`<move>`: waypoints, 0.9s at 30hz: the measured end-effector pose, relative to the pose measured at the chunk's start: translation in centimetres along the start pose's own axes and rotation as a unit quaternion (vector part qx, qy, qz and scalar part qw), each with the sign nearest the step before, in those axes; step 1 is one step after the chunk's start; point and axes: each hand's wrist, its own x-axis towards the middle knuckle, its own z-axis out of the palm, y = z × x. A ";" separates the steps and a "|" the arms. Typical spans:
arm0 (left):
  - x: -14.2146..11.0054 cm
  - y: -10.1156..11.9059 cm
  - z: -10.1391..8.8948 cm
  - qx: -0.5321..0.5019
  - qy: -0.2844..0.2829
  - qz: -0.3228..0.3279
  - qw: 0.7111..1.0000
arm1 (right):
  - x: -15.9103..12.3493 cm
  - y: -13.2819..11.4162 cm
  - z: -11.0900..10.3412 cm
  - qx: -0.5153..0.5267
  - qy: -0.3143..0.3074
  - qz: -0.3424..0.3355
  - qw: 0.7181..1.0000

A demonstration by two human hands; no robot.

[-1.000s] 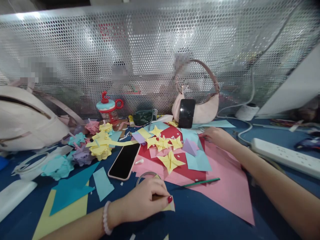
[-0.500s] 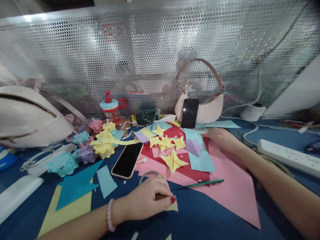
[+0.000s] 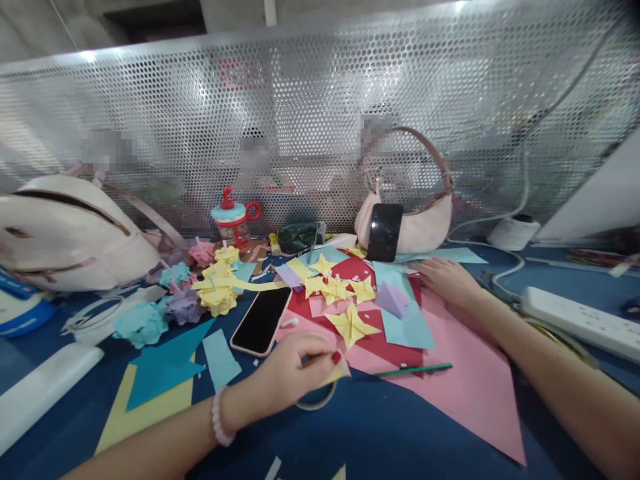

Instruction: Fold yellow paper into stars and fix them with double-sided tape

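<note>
My left hand [image 3: 295, 367], with a beaded bracelet on its wrist, pinches a small piece of yellow paper [image 3: 339, 373] between thumb and fingers. Directly under it a ring-shaped roll of tape [image 3: 320, 402] lies on the blue table, partly hidden by the hand. To the right, my right hand [image 3: 444, 280] lies with fingers stretched out over the edge of the pink paper [image 3: 465, 373] and light blue sheets [image 3: 407, 327]. Between the hands are several folded yellow paper stars [image 3: 352, 325] and a purple folded piece [image 3: 391, 300] on red paper. A green pencil-like stick [image 3: 415, 370] lies nearby.
A phone [image 3: 263, 320] lies left of the stars, beside crumpled paper flowers [image 3: 217, 287]. Behind stand a red-handled cup [image 3: 234, 223], a pink handbag [image 3: 430, 223] and an upright black phone [image 3: 385, 231]. A white power strip [image 3: 580, 320] is at right, a white backpack [image 3: 75, 233] at left.
My left hand has risen slightly away from the table with the yellow paper, uncovering the near side of the tape roll. My right hand stays in place. The camera view has tilted up a little.
</note>
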 end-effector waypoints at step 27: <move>-1.0 2.2 -0.8 -0.171 0.093 -0.021 0.981 | -1.0 -17.1 -16.2 0.610 -0.048 -0.019 0.790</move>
